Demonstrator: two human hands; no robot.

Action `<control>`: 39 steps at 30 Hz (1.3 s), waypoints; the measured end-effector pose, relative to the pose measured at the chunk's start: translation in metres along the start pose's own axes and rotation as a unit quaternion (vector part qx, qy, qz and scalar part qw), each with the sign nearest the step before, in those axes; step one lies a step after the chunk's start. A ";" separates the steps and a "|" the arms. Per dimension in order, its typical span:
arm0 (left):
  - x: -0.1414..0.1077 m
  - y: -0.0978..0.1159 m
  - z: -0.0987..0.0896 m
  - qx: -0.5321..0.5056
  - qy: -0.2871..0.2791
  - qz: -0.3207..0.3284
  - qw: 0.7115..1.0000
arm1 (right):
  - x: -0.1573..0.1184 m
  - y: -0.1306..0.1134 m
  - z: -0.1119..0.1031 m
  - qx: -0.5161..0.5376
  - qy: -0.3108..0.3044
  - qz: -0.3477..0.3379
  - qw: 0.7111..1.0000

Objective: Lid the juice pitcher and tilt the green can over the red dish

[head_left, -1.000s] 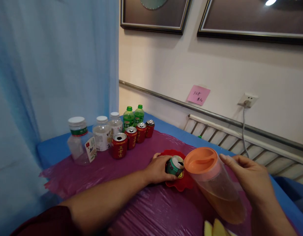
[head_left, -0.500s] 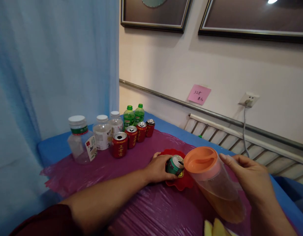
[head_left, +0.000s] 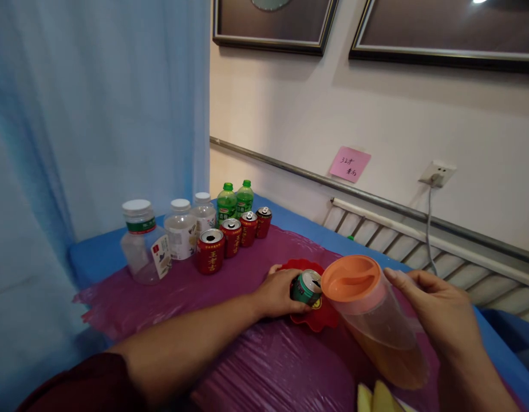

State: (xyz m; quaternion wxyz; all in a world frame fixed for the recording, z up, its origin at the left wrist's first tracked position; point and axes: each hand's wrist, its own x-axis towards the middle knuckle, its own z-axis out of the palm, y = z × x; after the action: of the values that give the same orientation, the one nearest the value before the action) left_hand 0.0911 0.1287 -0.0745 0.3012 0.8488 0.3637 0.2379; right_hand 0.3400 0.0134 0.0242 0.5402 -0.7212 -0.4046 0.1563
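My left hand [head_left: 279,293] is closed around a green drink can [head_left: 305,289], whose opened silver top faces up. The can is over a red scalloped plate [head_left: 318,325]. My right hand [head_left: 436,306] grips the far side of a clear pitcher [head_left: 380,320] with an orange lid [head_left: 351,280]; its handle is mostly hidden. Tilted toward the can, the pitcher has its lid edge right beside the can's top. Brownish liquid lies in the pitcher's lower part. Whether any liquid is running out I cannot tell.
Several red cans [head_left: 210,252] stand in a row at the left, near clear white-capped jars [head_left: 146,252] and green bottles [head_left: 227,204]. Yellowish pieces [head_left: 380,397] lie at the bottom edge. Purple plastic sheeting [head_left: 264,366] covers the blue table. A radiator [head_left: 385,240] runs along the wall.
The view has shifted very slightly. Both hands, the can and the pitcher keep the same positions relative to each other.
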 end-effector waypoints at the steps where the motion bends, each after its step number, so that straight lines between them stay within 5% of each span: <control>1: 0.000 0.000 0.000 -0.001 0.000 0.001 1.000 | 0.000 0.000 0.000 -0.002 0.001 0.005 1.000; 39: 0.000 -0.002 0.002 -0.011 -0.005 0.007 1.000 | 0.003 0.002 -0.002 -0.038 0.014 0.022 0.999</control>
State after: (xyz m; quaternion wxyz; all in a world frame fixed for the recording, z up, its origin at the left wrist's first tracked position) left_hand 0.0912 0.1287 -0.0769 0.3106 0.8492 0.3538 0.2392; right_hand 0.3436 0.0142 0.0234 0.5143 -0.7523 -0.3864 0.1422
